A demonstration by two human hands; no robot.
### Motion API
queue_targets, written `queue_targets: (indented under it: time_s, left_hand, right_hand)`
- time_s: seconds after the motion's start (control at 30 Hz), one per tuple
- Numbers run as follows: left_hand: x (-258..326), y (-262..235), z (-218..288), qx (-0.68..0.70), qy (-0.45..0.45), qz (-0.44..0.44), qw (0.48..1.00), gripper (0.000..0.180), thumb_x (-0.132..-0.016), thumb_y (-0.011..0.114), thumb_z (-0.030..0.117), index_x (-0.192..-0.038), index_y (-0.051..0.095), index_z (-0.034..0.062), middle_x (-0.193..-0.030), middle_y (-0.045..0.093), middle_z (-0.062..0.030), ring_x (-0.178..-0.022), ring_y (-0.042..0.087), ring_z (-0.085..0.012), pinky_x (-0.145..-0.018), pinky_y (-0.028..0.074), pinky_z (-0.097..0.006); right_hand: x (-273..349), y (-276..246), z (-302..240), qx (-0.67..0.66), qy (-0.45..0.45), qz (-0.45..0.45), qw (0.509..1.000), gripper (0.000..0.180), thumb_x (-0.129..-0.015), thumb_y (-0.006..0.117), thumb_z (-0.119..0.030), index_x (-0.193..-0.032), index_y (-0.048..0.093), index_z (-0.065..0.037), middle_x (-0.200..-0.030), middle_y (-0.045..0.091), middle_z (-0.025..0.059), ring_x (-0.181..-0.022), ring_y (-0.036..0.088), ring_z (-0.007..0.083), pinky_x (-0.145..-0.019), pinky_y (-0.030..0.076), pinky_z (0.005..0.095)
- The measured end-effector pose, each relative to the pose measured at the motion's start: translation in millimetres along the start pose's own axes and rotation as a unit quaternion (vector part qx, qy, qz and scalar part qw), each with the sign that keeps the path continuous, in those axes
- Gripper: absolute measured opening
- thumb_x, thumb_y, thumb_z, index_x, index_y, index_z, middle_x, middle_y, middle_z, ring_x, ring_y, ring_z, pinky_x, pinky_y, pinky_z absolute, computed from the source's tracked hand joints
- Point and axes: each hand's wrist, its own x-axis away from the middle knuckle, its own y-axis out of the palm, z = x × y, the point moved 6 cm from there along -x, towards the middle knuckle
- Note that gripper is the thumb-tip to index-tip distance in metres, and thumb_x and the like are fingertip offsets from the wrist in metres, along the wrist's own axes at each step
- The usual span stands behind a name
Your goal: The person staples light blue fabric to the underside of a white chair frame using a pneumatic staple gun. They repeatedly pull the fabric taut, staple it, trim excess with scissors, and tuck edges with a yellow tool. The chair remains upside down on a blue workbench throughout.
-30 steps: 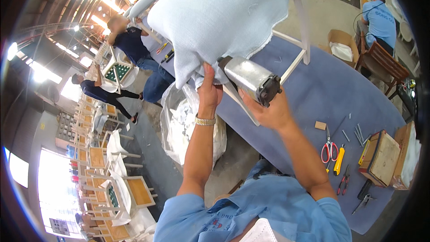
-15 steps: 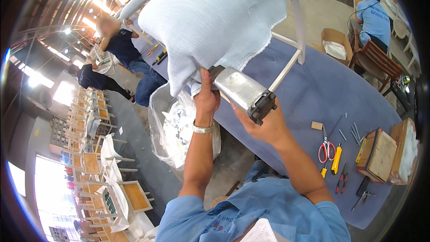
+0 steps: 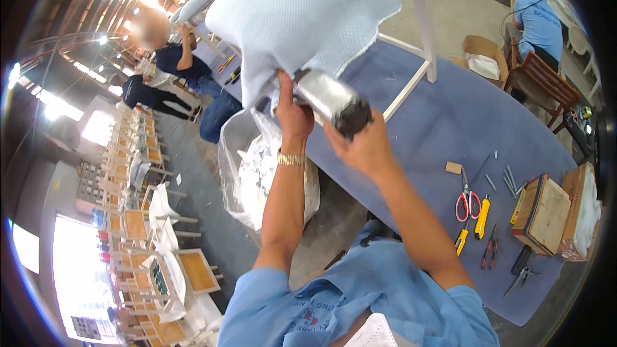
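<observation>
Upholstery step: fixing pale blue fabric (image 3: 308, 19) to the white chair frame (image 3: 421, 38), which stands tipped up on the blue-covered worktop (image 3: 437, 128).

Left hand (image 3: 292, 112): fingers closed on the fabric's lower edge, pulling it down against the frame, just beside the tool's nose. Right hand (image 3: 366, 148): wrapped around the rear of a silver pneumatic stapler (image 3: 331, 99), dark end cap toward the person, nose up under the fabric edge. The contact point itself is hidden by hand and cloth.

To do it well, as I judge it: keep the pull even so no wrinkle forms; seat the nose flat on the wood before firing; keep the left fingertips clear of the firing line, which looks tight here.

Nearby on the worktop: red-handled scissors (image 3: 467, 204), yellow utility knife (image 3: 482, 217), pliers (image 3: 491, 245), cardboard box (image 3: 546, 215). Clear bag of scraps (image 3: 250, 173) below the worktop edge. Other people work farther off.
</observation>
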Motion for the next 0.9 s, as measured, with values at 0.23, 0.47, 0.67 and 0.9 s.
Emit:
queue_targets:
  time_s: [0.23, 0.47, 0.67, 0.9]
  left_hand:
    - [19.4, 13.2, 20.0, -0.047, 0.114, 0.034, 0.992, 0.048, -0.106, 0.050, 0.035, -0.145, 0.046, 0.0068, -0.142, 0.054, -0.0059, -0.129, 0.053, -0.0222, -0.108, 0.043, -0.039]
    - [8.7, 2.8, 6.4, -0.079, 0.120, 0.100, 0.985, 0.059, -0.098, 0.060, 0.041, -0.142, 0.047, 0.0027, -0.138, 0.056, -0.0078, -0.122, 0.056, -0.0221, -0.102, 0.047, -0.036]
    - [24.2, 17.4, 12.2, -0.185, 0.139, 0.094, 0.968, 0.061, -0.094, 0.070, 0.042, -0.131, 0.055, -0.0045, -0.121, 0.066, -0.0111, -0.104, 0.067, -0.0232, -0.090, 0.057, -0.035]
    - [26.0, -12.3, 20.9, -0.329, 0.127, 0.228, 0.908, 0.058, -0.097, 0.067, 0.039, -0.133, 0.055, -0.0047, -0.109, 0.067, -0.0080, -0.092, 0.064, -0.0183, -0.080, 0.053, -0.031]
  right_hand:
    - [55.3, -56.0, 18.4, 0.036, 0.111, -0.048, 0.992, 0.031, -0.082, 0.074, -0.021, -0.105, 0.066, -0.002, -0.096, 0.068, 0.0178, -0.093, 0.066, 0.0401, -0.082, 0.053, 0.0438]
    - [253.7, -115.2, 165.5, 0.257, 0.333, -0.124, 0.899, 0.055, -0.084, 0.073, -0.030, -0.130, 0.057, -0.006, -0.130, 0.056, 0.0184, -0.115, 0.060, 0.0368, -0.097, 0.049, 0.0443]
    - [341.8, -164.3, 168.2, 0.245, 0.390, -0.128, 0.878, 0.045, -0.084, 0.071, -0.024, -0.123, 0.064, -0.005, -0.124, 0.062, 0.0178, -0.116, 0.059, 0.0361, -0.101, 0.047, 0.0446]
    - [349.9, -260.6, 149.6, 0.491, 0.366, 0.048, 0.789, 0.042, -0.079, 0.071, -0.010, -0.119, 0.060, -0.005, -0.116, 0.061, 0.0190, -0.112, 0.058, 0.0385, -0.094, 0.048, 0.0467]
